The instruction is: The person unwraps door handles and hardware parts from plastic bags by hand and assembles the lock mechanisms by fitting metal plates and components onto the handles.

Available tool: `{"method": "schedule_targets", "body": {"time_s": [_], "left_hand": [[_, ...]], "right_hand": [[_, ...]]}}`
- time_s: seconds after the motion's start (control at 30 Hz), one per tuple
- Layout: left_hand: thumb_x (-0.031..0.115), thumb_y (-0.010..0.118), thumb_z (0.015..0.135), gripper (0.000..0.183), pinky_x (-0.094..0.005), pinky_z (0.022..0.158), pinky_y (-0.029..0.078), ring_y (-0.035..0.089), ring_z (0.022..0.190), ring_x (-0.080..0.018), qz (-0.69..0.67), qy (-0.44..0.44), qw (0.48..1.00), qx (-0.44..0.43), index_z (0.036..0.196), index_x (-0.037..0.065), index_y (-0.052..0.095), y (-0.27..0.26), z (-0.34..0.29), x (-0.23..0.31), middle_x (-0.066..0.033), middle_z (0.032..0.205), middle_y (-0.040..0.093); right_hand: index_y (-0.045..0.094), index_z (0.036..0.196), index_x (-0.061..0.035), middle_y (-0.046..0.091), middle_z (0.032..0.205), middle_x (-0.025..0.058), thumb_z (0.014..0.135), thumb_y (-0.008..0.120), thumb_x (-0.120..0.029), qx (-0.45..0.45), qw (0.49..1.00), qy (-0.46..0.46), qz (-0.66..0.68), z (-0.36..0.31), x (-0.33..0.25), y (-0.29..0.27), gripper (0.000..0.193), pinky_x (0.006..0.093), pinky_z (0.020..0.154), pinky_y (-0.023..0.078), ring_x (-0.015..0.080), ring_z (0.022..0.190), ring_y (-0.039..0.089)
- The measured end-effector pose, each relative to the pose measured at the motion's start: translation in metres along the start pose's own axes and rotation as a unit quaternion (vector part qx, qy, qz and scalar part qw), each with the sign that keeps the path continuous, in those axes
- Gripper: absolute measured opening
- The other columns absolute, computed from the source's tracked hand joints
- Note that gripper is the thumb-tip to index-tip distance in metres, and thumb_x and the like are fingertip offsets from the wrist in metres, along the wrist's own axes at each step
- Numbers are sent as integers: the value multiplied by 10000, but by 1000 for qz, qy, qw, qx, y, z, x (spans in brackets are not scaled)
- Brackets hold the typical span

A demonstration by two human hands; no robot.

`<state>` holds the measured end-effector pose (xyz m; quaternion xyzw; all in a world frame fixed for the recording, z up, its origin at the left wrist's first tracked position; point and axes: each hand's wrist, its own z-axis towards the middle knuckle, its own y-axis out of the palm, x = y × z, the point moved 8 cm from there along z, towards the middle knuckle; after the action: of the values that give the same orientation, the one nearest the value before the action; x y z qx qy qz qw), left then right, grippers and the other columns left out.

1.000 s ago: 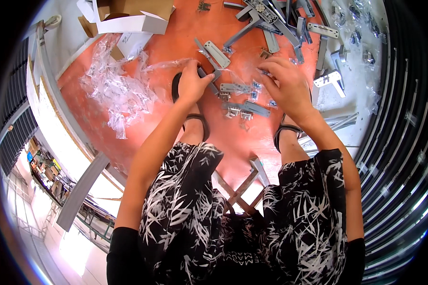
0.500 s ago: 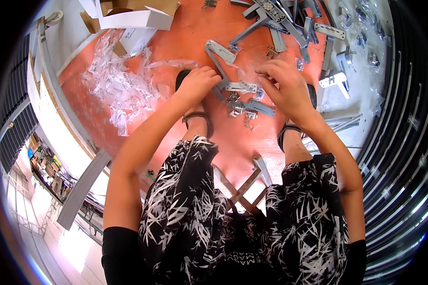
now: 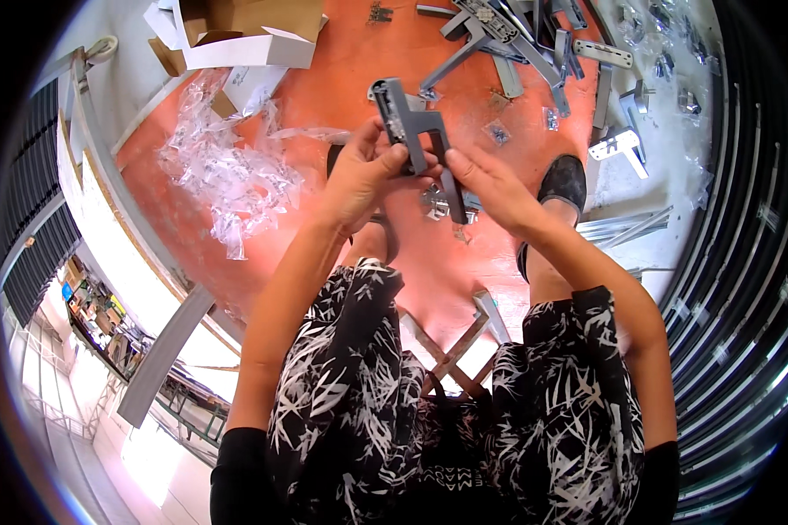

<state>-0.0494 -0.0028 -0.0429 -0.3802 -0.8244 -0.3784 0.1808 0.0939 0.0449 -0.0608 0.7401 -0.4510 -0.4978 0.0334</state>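
A grey door handle (image 3: 431, 122), with a long plate and a bent lever, is raised above the floor between my hands. My left hand (image 3: 357, 179) grips the plate from the left, its thumb on the lower part. On the other side, my right hand (image 3: 497, 188) has its fingers closed at the lever, which points down towards me. The hollow back of the plate shows small metal parts inside. Below the handle, small metal fittings (image 3: 438, 206) lie on the orange floor, partly hidden by the hands and lever.
More grey handles (image 3: 490, 31) are heaped at the far right, near a white-faced handle (image 3: 620, 147). Crumpled clear plastic (image 3: 223, 166) spreads at left beneath an open cardboard box (image 3: 258, 44). Small bags (image 3: 497, 133) lie ahead. Long dark bars (image 3: 744, 254) line the right side.
Both hands were empty-looking and apart over the floor parts. The grey handle has been lifted from there, and the hands have come together on it.
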Motion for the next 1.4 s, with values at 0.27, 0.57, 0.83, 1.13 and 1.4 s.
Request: {"method": "schedule_targets", "body": {"time_s": [0.27, 0.57, 0.83, 1.13, 1.4], "left_hand": [[397, 701, 904, 781, -442, 896, 553, 674, 994, -297, -121, -13, 984, -133, 1503, 110, 291, 35, -2, 7, -160, 1247, 609], [190, 594, 994, 509, -234, 541, 456, 599, 725, -138, -19, -92, 995, -35, 1433, 95, 353, 43, -6, -4, -72, 924, 611], [160, 626, 965, 508, -222, 545, 455, 582, 695, -88, 240, -145, 955, -102, 1411, 119, 387, 40, -26, -11, -23, 852, 594], [512, 380, 1038, 529, -363, 834, 550, 687, 910, -259, 78, -36, 996, -10, 1275, 52, 489, 13, -9, 13, -132, 948, 681], [504, 323, 1052, 554, -397, 935, 517, 672, 1026, -316, -23, 16, 998, 49, 1175, 15, 554, -9, -9, 27, -202, 1064, 692]], "right_hand": [[510, 1309, 8, 584, 983, 43, 1056, 444, -218, -2, 999, 40, 30, -11, -6, 13, 346, 283, 692, 545, 128, 822, 606], [387, 1352, -49, 613, 969, 38, 1011, 527, -117, -30, 985, 143, -96, -16, 21, 20, 374, 274, 704, 516, 115, 771, 591], [554, 1226, -54, 667, 954, 235, 853, 652, -210, -108, 875, 56, -469, -10, -1, -14, 416, 482, 776, 500, 422, 883, 642], [623, 1072, -18, 670, 928, 158, 943, 618, -335, 91, 915, -128, -370, 13, -53, -53, 343, 367, 747, 504, 295, 851, 652], [601, 953, -66, 638, 948, 95, 791, 689, -172, 5, 703, -84, -706, -38, 63, -51, 212, 406, 721, 548, 294, 903, 644]]}}
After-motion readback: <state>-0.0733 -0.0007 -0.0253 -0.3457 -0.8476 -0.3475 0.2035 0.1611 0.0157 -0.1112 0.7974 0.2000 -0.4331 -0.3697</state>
